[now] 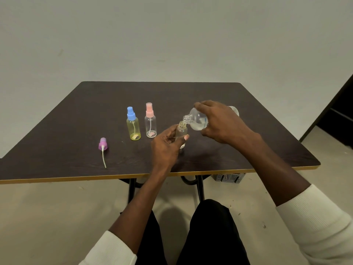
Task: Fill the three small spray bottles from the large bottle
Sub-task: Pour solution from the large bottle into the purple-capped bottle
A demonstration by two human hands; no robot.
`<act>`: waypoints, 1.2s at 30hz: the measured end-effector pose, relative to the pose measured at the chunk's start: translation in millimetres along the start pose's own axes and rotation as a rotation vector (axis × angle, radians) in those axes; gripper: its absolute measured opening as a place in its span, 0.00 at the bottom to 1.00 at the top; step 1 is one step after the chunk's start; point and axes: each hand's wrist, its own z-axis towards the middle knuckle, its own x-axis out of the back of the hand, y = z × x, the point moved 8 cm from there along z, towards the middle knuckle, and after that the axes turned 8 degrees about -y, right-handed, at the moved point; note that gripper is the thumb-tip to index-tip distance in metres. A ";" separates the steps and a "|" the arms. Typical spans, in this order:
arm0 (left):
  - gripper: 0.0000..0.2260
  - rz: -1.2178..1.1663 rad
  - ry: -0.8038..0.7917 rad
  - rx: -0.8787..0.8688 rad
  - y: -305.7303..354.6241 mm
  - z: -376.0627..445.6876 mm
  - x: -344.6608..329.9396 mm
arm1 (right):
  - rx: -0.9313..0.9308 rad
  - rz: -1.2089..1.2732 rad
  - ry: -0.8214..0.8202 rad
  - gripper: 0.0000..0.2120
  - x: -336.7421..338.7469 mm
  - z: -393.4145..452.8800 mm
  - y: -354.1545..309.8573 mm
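Note:
My right hand [223, 122] grips the large clear bottle [196, 119], tipped on its side with its open neck over the mouth of a small uncapped clear bottle [181, 131]. My left hand [168, 142] holds that small bottle upright on the dark table [76, 119]. Clear liquid lies in the low side of the large bottle. To the left stand a yellow spray bottle with a blue cap [133, 124] and a clear spray bottle with a pink cap [150, 121], both closed. A purple spray cap with its dip tube [103, 148] lies flat on the table further left.
The table's front edge [95, 177] runs with a yellow trim just in front of my knees. A grey perforated box [229, 177] sits on the floor under the table's right side. A dark doorway [338, 119] is at the far right.

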 end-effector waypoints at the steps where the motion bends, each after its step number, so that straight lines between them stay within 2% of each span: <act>1: 0.16 0.000 0.000 -0.001 -0.1 0.1 0.0 | 0.003 -0.001 0.001 0.36 0.2 -0.1 -0.3; 36: 0.16 -0.012 0.008 0.028 0.4 -0.3 0.2 | -0.001 -0.003 0.009 0.36 1.9 0.0 -2.0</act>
